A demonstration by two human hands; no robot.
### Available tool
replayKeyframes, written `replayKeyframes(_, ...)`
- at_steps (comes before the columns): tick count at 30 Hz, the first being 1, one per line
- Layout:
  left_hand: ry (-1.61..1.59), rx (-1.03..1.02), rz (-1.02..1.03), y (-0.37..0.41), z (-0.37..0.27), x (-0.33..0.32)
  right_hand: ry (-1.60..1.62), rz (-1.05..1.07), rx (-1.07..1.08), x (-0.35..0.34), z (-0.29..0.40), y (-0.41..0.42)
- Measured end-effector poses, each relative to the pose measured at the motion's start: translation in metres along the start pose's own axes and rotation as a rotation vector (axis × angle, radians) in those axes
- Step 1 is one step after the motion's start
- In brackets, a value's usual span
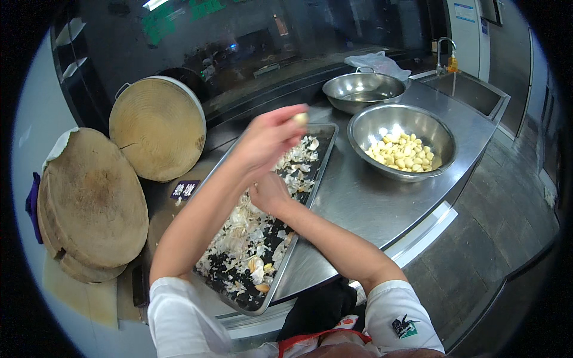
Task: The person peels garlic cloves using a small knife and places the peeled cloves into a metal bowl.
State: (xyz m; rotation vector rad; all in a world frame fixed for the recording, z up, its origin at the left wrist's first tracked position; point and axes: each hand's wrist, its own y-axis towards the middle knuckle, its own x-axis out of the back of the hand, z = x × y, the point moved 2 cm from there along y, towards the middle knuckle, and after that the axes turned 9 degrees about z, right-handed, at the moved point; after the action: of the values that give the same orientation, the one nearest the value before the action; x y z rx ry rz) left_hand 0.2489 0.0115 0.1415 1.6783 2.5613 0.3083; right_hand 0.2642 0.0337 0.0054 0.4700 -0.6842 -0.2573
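Note:
My left hand [275,136] is raised over the far part of a metal tray [324,165], a pale peeled garlic clove [300,118] pinched in its fingertips. Below and partly behind that forearm, my right hand [268,192] is curled low over the tray; whether its fingers hold anything is hidden. Loose garlic skins [237,228] cover much of the dark tray bottom. Near its close end lie a partly opened garlic bulb [256,268] and an unpeeled clove [262,288]. To the right, a steel bowl [358,147] holds many peeled garlic cloves [400,152].
Another steel pan [363,91] stands behind the bowl, beside a clear plastic bag [380,65]. A sink [470,94] with a running tap [441,53] is at the far right. Round wooden chopping blocks [96,197] lean at the left, near a small dark sign [184,190].

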Motion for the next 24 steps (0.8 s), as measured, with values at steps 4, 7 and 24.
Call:
replayKeyframes(4, -0.023, 0.030, 0.098, 0.080, 0.010, -0.063, 0.090, -0.196, 0.279, -0.004, -0.004, -0.004)
replayKeyframes(7, 0.034, -0.042, 0.071, 0.099, 0.011, -0.073, 0.200, -0.129, 0.272, 0.000, -0.002, -0.007)
replayKeyframes(24, 0.964, 0.196, -0.104, -0.162, 0.048, 0.057, 0.514, -0.352, 0.264, 0.025, 0.005, 0.003)
